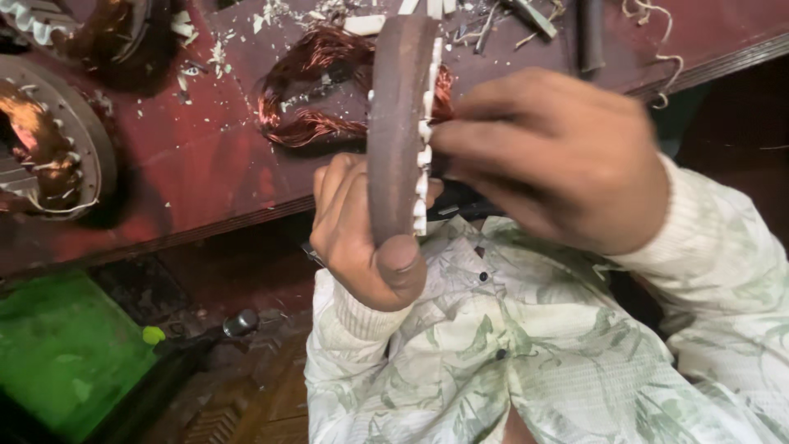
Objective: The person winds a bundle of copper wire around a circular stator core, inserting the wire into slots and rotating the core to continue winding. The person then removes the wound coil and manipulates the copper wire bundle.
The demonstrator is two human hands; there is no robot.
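Gripping the rusty stator core point(394, 123) edge-on above the red bench point(205, 164), the left hand point(362, 238) clamps its lower rim while the right hand point(559, 156) pinches the white slot insulation point(425, 131).

The right hand point(559, 160) is blurred, and its fingers' tips are hidden behind the stator point(399, 123), seen edge-on so its inner face cannot be made out. Two other stators point(49, 148) are cut off by the left edge. The coil point(312, 90) is partly covered.
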